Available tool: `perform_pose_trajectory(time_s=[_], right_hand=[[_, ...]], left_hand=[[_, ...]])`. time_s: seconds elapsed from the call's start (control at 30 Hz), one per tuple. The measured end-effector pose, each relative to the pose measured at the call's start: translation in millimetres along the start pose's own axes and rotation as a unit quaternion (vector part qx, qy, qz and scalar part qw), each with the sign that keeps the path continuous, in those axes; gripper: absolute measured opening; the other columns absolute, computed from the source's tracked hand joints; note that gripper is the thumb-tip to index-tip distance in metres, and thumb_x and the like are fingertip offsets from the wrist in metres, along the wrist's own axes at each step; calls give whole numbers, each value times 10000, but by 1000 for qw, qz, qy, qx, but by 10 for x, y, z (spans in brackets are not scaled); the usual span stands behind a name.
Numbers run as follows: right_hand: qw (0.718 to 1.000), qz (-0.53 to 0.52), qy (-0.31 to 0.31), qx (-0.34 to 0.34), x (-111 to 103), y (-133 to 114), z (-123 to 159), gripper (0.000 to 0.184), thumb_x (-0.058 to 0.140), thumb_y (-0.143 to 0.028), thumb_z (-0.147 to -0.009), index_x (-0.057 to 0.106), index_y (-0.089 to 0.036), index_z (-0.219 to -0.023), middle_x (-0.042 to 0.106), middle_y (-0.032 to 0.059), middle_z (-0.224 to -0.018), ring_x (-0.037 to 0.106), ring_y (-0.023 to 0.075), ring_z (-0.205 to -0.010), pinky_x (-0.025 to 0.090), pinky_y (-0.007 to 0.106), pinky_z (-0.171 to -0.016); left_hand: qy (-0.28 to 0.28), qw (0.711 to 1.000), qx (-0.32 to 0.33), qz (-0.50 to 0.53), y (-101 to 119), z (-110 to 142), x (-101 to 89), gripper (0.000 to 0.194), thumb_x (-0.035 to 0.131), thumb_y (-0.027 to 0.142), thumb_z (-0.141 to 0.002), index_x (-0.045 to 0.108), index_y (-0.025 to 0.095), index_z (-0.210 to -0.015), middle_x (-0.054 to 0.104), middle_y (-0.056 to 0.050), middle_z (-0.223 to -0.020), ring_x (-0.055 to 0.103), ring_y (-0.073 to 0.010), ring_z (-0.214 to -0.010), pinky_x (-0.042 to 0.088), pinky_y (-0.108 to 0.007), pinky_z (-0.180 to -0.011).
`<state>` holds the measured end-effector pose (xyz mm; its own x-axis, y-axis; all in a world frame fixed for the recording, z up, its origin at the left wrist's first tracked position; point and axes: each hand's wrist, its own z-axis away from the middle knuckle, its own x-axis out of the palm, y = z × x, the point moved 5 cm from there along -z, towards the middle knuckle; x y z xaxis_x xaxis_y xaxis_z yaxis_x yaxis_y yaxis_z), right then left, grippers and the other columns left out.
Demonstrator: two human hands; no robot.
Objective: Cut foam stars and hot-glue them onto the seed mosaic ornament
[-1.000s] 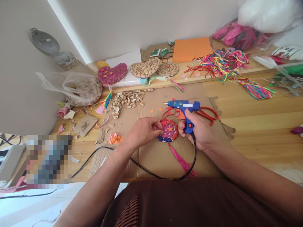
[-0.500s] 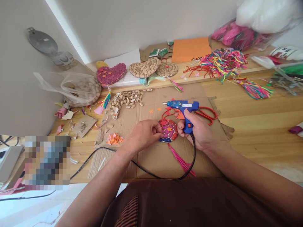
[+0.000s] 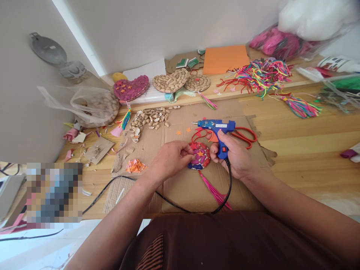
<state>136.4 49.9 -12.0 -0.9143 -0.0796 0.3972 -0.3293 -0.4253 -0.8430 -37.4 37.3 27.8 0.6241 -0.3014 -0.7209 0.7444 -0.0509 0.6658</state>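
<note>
My right hand is wrapped around the grip of a blue glue gun, its nozzle pointing left above the cardboard. Below it lies a round ornament of painted peanut shells in red, purple and blue, with a pink tassel and a red cord loop. The fingers of my left hand are closed at the ornament's left edge, beside a red star. An orange star sits on the ornament's middle. Red-handled scissors lie partly hidden behind the gun.
Peanut shells and orange paper pieces lie on the cardboard sheet. The gun's black cable runs left across it. Behind stand a purple heart, a plain peanut heart and colourful threads.
The view shifts very slightly. Both hands, the glue gun and the ornament keep nearly the same places.
</note>
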Motion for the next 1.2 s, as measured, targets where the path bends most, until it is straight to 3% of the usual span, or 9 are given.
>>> perform_pose_trajectory(time_s=[0.17, 0.33, 0.7, 0.87, 1.03, 1.1, 1.2], right_hand=[[1000, -11, 2, -6, 7, -7, 6, 422, 643, -566, -833, 534, -200, -651, 558, -3, -531, 493, 115, -438, 351, 232, -396], [1000, 1, 6, -3, -11, 13, -5, 434, 636, -585, -829, 535, -198, -661, 565, -2, -545, 505, 117, -448, 352, 230, -391], [1000, -14, 13, 1, 5, 6, 2, 380, 660, -567, -817, 507, -229, -730, 579, -14, -562, 516, 125, -463, 355, 240, -398], [1000, -17, 10, 0, -7, -139, 91, 341, 656, -511, -834, 499, -229, -725, 561, -19, -556, 493, 112, -449, 332, 231, -390], [985, 170, 20, -23, -186, -517, 373, 350, 674, -565, -809, 596, -224, -817, 536, -24, -527, 466, 113, -405, 295, 238, -355], [960, 278, 7, -23, -242, -612, 480, 377, 641, -600, -828, 629, -224, -834, 547, -15, -530, 476, 121, -402, 315, 249, -358], [907, 419, -32, -31, -238, -631, 586, 409, 589, -589, -876, 593, -220, -702, 567, 4, -553, 509, 132, -443, 364, 265, -395]], left_hand=[[40, 999, 15, 18, 61, -89, 40, 72, 651, 225, -782, 711, 200, -812, 697, -1, -776, 581, -131, -681, 407, -251, -640], [24, 999, 20, -17, 109, -156, 133, 22, 680, 201, -751, 698, 197, -763, 665, -4, -747, 545, -131, -656, 390, -257, -626], [13, 1000, 8, 5, 107, -144, 154, 49, 644, 187, -738, 693, 191, -735, 653, 7, -686, 527, -113, -605, 377, -236, -586], [15, 996, 3, 83, 5, -128, 75, 83, 655, 251, -753, 702, 185, -774, 681, 1, -700, 553, -115, -604, 396, -225, -562], [39, 993, -20, 107, -80, -136, -73, 83, 659, 230, -735, 721, 180, -757, 691, 1, -675, 565, -119, -603, 387, -221, -537], [50, 993, -19, 108, -97, -149, -92, 74, 663, 222, -729, 722, 179, -743, 691, 4, -664, 555, -114, -591, 380, -220, -530], [50, 991, -15, 123, -141, -155, -64, 71, 666, 217, -726, 724, 186, -752, 693, 15, -661, 541, -107, -576, 373, -216, -520]])
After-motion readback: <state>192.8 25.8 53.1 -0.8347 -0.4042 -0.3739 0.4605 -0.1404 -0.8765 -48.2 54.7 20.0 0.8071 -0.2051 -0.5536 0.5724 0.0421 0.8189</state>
